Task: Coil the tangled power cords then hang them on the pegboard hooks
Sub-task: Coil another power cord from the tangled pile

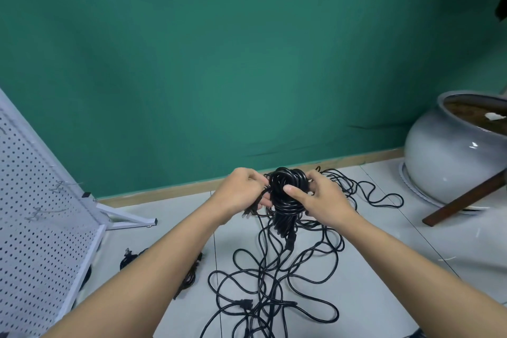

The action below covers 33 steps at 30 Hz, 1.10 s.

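Black against tile (384, 228), gripping coil (288, 186) with left hand (241, 189) and right hand (322, 199), winding midway, next needing tail (286, 230) secured before hooks (62, 185).

The left forearm (153, 263) and right forearm (411, 263) are bare from the near edge up to the wrists. The left grip (241, 191) and right grip (322, 196) are bare hands with short, plain fingernails.

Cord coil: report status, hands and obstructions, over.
Left hand and right hand both gripping black cord coil. Tangled cords trail on floor below. Pegboard hooks bare.
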Each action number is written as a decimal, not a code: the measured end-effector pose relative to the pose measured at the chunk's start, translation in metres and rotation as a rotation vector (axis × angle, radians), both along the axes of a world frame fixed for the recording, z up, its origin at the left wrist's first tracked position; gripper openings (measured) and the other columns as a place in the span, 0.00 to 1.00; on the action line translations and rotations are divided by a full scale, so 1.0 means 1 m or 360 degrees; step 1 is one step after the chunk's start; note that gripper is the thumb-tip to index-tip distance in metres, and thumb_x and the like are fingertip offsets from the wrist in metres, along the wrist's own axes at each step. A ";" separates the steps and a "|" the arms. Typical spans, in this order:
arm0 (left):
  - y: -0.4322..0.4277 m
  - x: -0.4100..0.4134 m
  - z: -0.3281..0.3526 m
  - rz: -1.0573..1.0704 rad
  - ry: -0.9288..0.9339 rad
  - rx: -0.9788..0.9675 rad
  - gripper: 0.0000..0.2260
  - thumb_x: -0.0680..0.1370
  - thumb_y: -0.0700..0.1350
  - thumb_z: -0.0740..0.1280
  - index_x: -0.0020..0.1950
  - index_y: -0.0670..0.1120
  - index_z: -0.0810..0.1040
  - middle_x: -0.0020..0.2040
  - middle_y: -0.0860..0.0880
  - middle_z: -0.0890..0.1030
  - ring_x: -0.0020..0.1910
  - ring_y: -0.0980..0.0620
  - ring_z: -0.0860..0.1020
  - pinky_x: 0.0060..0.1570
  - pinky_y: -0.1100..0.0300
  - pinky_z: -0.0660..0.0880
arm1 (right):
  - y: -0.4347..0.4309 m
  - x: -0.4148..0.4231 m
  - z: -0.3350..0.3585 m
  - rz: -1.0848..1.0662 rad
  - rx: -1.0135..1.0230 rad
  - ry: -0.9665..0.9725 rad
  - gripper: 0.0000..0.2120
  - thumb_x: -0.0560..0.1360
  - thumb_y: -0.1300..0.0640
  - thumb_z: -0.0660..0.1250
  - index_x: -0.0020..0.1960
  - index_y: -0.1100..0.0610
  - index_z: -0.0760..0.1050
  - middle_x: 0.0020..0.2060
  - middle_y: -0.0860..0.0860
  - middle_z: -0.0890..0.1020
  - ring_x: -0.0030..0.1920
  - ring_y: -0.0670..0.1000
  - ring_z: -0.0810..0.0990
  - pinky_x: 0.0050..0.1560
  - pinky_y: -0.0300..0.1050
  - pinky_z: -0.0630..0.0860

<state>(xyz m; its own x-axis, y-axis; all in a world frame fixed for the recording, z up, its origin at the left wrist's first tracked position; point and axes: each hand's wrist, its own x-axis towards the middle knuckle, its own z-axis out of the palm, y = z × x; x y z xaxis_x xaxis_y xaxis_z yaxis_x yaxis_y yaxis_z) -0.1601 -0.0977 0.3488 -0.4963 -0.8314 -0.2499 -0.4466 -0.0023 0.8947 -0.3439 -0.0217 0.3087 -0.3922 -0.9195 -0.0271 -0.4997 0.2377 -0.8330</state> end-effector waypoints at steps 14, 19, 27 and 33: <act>-0.006 0.010 0.010 -0.0762 -0.0351 -0.0715 0.16 0.79 0.35 0.71 0.57 0.55 0.87 0.46 0.58 0.87 0.47 0.60 0.84 0.55 0.57 0.80 | 0.004 -0.022 0.002 0.0044 -0.0039 -0.0157 0.14 0.74 0.41 0.75 0.52 0.48 0.77 0.46 0.49 0.88 0.44 0.50 0.87 0.52 0.54 0.83; -0.012 0.009 0.008 -0.0840 -0.0281 -0.0879 0.08 0.77 0.41 0.75 0.51 0.55 0.86 0.49 0.55 0.79 0.45 0.60 0.79 0.50 0.62 0.75 | 0.008 -0.022 0.004 0.0107 -0.0024 -0.0159 0.22 0.69 0.33 0.75 0.53 0.46 0.77 0.45 0.50 0.88 0.45 0.50 0.87 0.50 0.53 0.81; -0.019 0.016 0.018 -0.0601 0.0183 -0.0772 0.06 0.71 0.42 0.80 0.47 0.44 0.88 0.44 0.50 0.83 0.40 0.54 0.79 0.44 0.58 0.73 | 0.014 -0.018 0.010 0.0245 0.0021 -0.0230 0.26 0.68 0.34 0.77 0.57 0.50 0.78 0.46 0.50 0.89 0.49 0.51 0.88 0.63 0.59 0.78; -0.017 0.016 0.017 -0.0571 0.0312 -0.0445 0.06 0.72 0.40 0.79 0.46 0.40 0.87 0.43 0.38 0.85 0.36 0.49 0.80 0.39 0.59 0.73 | 0.006 -0.020 0.000 0.0125 0.0056 -0.0313 0.46 0.59 0.19 0.72 0.65 0.50 0.79 0.55 0.51 0.87 0.56 0.52 0.86 0.64 0.58 0.79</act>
